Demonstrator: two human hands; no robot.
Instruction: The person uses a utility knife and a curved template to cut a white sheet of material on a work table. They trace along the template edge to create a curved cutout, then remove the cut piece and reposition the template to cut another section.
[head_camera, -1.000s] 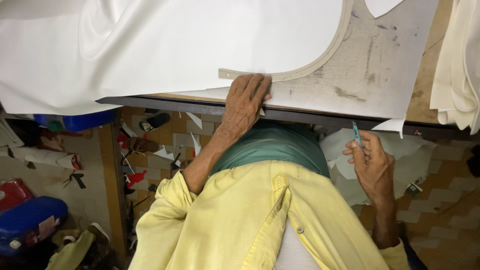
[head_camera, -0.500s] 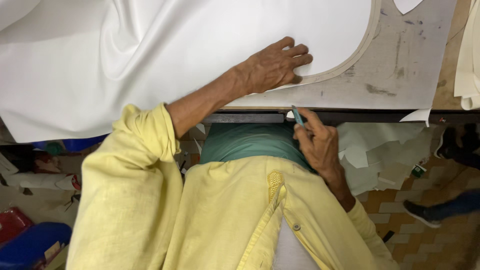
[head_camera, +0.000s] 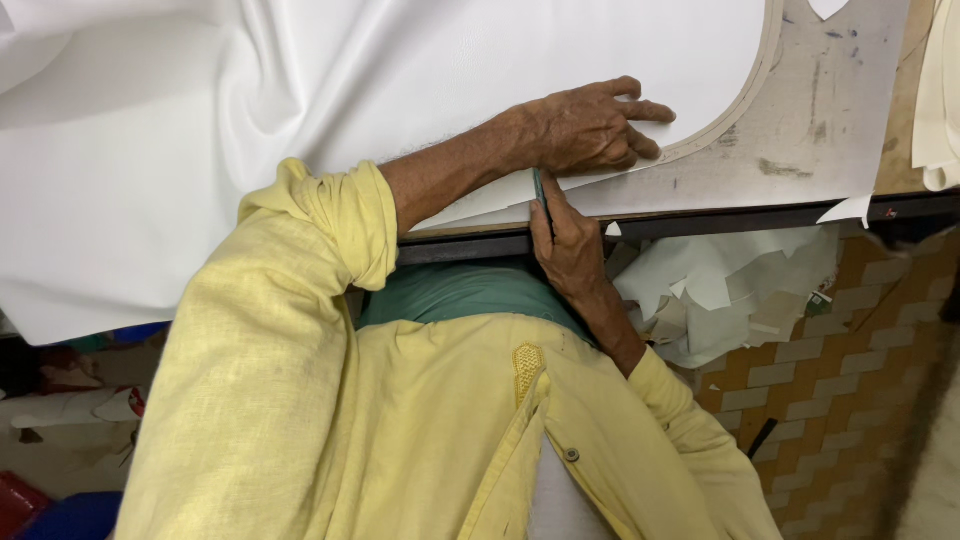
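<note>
Left hand (head_camera: 590, 128) pressing flat w/ fingers spread on white fabric (head_camera: 400, 80), right hand (head_camera: 568, 240) pinching teal marker (head_camera: 541, 195) at surface (head_camera: 800, 150) edge

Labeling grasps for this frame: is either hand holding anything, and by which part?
Right hand grips a thin teal marker by its lower shaft, tip up at the table edge. Left hand holds nothing; it presses flat on the white cloth.

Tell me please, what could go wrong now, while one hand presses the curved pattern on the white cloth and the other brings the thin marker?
1. The left hand presses only one part of the curved pattern; it may slip on the white cloth, spoiling the line.
2. Much cloth hangs over the table edge; its weight may drag it.
3. The right hand holds the thin marker close under the left forearm, so the stroke may be cramped.
</note>
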